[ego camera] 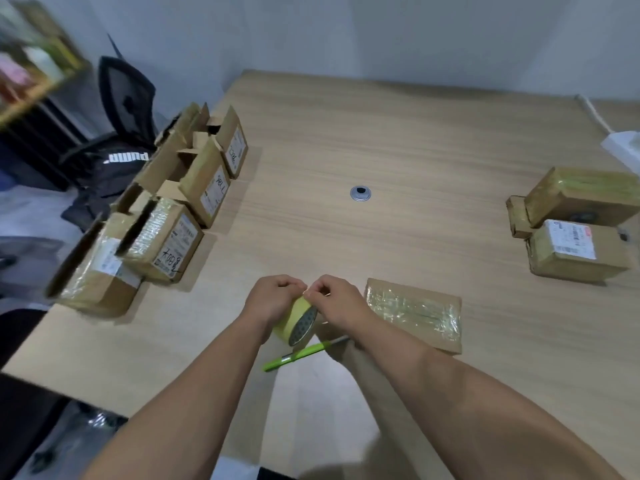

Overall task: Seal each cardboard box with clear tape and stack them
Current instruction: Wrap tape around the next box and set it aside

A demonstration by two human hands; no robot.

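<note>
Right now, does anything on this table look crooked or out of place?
Two things. On the right, the top sealed box sits twisted and offset on the labelled box below it. On the left, the nearest open box appears to overhang the table edge, so it might tip. Nothing spilled.
</note>
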